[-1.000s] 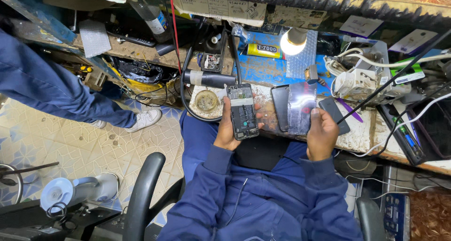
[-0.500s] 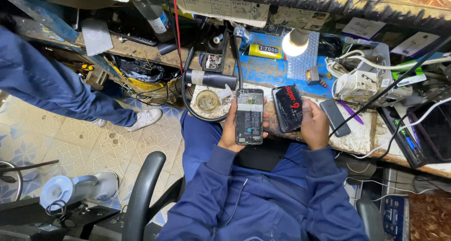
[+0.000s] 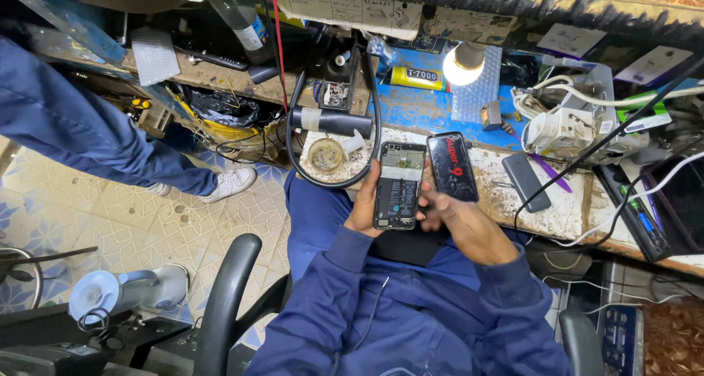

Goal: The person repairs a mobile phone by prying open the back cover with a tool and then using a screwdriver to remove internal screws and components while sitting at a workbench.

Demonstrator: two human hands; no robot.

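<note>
An opened phone (image 3: 399,187) with bare inner parts is held upright in the left hand (image 3: 364,206), fingers closed around its edge. The right hand (image 3: 462,225) — half open, empty — is seen just beside it, below a black back cover (image 3: 452,166) lying on the workbench (image 3: 572,213).

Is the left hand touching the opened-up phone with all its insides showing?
Touching. The head view shows the left hand wrapped around the edge of the opened phone, holding it up above the workbench.
</note>
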